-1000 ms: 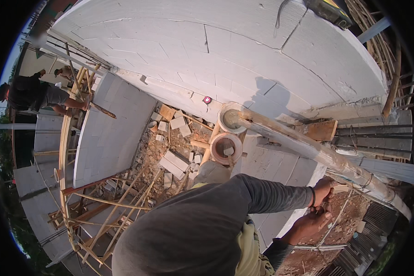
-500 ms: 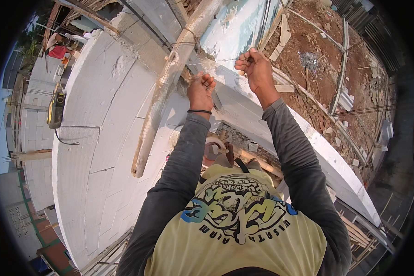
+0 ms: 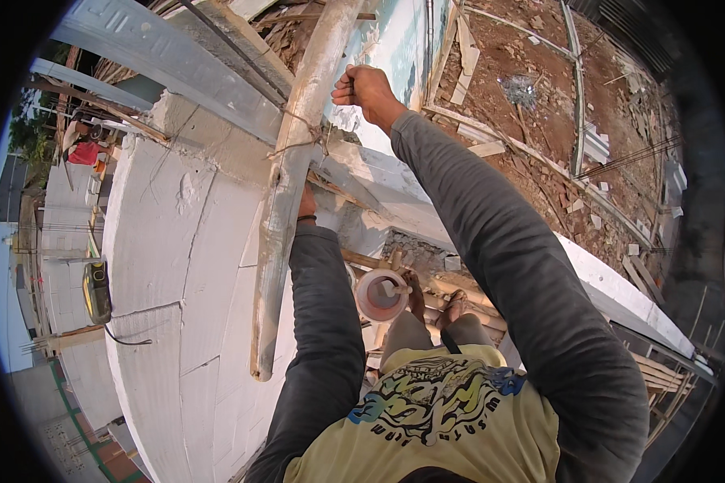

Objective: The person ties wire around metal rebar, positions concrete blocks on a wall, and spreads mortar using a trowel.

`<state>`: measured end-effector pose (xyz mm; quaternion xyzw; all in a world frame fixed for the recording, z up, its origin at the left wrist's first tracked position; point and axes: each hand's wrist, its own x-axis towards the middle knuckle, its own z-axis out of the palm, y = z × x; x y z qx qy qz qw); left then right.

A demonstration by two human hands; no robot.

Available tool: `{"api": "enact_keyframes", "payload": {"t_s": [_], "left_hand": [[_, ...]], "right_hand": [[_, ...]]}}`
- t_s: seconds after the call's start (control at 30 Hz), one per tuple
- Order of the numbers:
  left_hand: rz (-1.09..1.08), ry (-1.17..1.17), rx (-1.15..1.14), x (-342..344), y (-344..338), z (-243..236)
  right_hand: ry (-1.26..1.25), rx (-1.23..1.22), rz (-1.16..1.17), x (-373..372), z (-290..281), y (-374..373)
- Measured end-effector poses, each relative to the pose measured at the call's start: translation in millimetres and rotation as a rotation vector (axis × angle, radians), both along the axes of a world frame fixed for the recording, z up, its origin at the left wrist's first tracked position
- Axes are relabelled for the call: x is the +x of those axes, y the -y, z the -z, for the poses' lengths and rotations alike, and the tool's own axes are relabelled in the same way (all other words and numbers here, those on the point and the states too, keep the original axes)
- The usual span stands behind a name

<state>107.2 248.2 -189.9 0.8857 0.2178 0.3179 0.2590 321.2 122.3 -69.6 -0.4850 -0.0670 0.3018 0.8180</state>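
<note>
A weathered wooden pole (image 3: 292, 181) slants across the top of the white block wall (image 3: 157, 266). Thin wire (image 3: 294, 147) is wrapped around the pole near a dark metal bar (image 3: 232, 55). My left hand (image 3: 307, 201) reaches behind the pole, and only a bit of it near the wrist shows; its fingers are hidden. To the right of the pole, my right hand (image 3: 370, 90) is raised with its fingers curled closed. What they hold, if anything, is too small to make out.
A yellow-and-black tape measure (image 3: 97, 291) hangs at the wall's left side. Below me, a round bucket (image 3: 381, 295) stands by my feet among bamboo poles (image 3: 467, 290). Grey metal channels (image 3: 165, 68) cross at upper left. Reddish soil with scraps (image 3: 532, 137) lies right.
Both hands were in front, apart, with a thin wire near them. My left hand has gone down behind the pole; my right has moved up and left, its fingers now curled tighter.
</note>
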Motion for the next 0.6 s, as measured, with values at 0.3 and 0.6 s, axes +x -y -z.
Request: {"api": "enact_keyframes", "payload": {"t_s": [0.3, 0.6], "left_hand": [[0.614, 0.131, -1.38, 57, -30, -42], [0.337, 0.313, -0.775, 54, -16, -44]], "right_hand": [[0.061, 0.064, 0.001, -28, 0, -50], [0.441, 0.269, -0.341, -35, -8, -30]]}}
